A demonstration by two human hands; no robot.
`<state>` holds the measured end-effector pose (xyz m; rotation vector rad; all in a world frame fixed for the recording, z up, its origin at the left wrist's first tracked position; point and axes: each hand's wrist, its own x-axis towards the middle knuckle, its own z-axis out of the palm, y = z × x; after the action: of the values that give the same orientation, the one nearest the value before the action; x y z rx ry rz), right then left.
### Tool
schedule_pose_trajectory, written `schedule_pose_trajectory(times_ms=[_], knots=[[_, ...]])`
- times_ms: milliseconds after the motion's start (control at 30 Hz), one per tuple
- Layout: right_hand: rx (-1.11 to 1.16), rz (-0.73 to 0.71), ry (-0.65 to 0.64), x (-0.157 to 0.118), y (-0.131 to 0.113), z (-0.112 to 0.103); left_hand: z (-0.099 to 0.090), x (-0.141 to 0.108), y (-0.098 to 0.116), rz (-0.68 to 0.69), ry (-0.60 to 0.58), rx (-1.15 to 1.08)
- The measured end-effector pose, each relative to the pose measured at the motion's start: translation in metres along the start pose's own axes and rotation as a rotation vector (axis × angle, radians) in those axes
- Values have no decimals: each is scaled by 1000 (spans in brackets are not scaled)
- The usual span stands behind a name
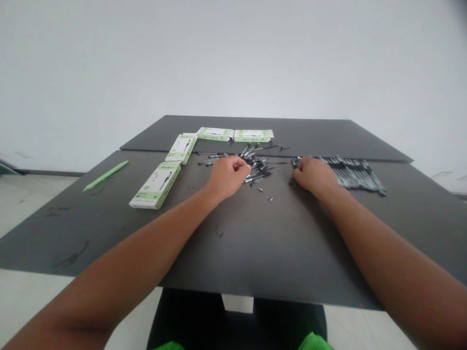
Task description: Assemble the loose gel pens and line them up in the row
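My left hand is at the left side of a loose pile of black and clear pens, its thumb and fingers curled together. Whatever may be between those fingertips is hidden. At the left end of a neat row of pens, my right hand rests low with bent fingers, closed on a pen whose dark end shows beside the fingertips. The hand covers part of the row. Two small metal pen tips lie on the table between my hands, nearer to me.
Green and white pen boxes line the left and back of the pile, end to end. A light green pen-like stick lies at far left. The dark tabletop has a seam across its back, with a white wall behind.
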<state>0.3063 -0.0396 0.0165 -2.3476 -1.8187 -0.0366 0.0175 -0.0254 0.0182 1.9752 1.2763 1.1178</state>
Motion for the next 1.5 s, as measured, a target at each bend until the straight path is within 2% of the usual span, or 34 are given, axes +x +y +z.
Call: schedule_pose_trajectory(times_ms=[333,467,600,767,967,1100,1267,1500], knots=[[-46,20,-31,0,-5,-4,-8,1,9,5,11,64],[-43,-2,16,0,-3,-2,-9,3,6,17,29,127],[2,-30,120,-4,-5,-4,-7,6,-2,43,47,151],[117,-181,239,-11,-14,-5,-4,6,-17,224,-78,233],[349,-406,216,-16,-22,7,-3,5,-22,351,-197,330],[418,-503,159,-20,-26,10,-2,5,-22,336,-207,366],[422,-585,125,-23,-28,10,-4,9,-24,269,-149,386],[403,-676,128,-22,-28,15,-9,13,-29,196,-113,411]])
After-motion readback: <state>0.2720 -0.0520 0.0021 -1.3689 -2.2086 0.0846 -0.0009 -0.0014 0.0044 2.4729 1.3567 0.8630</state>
